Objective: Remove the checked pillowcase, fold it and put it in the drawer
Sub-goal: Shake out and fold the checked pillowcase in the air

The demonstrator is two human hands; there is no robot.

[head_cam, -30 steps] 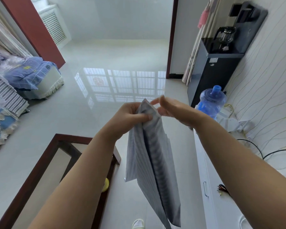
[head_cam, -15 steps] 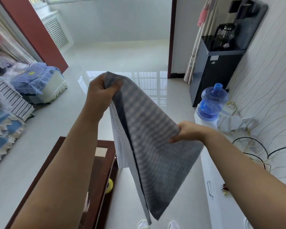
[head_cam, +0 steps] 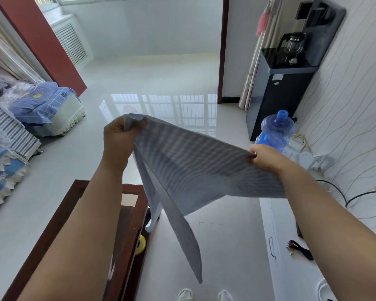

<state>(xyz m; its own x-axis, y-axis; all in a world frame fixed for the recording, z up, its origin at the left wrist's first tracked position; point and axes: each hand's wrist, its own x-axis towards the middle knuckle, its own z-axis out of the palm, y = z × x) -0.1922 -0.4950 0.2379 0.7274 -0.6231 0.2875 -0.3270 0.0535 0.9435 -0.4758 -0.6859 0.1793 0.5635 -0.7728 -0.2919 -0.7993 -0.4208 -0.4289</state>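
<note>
I see the left hand (head_cam: 119, 135) gripping one upper corner of the checked pillowcase (head_cam: 195, 170) and the right hand (head_cam: 266, 156) pinching the other — hands well apart, cloth stretched between them in mid-air, one folded flap hanging down over the floor, beside the white cabinet (head_cam: 291, 253) and its drawer handle (head_cam: 271, 246).

The white tiled floor (head_cam: 152, 83) ahead is open and gives wide room. At the left below stands a dark wooden table (head_cam: 126, 231), at the right a white cabinet (head_cam: 278, 235) along the wall, and between them only a narrow strip of floor. A blue water bottle (head_cam: 277, 131) and a black dispenser (head_cam: 278, 92) block the right side.
</note>
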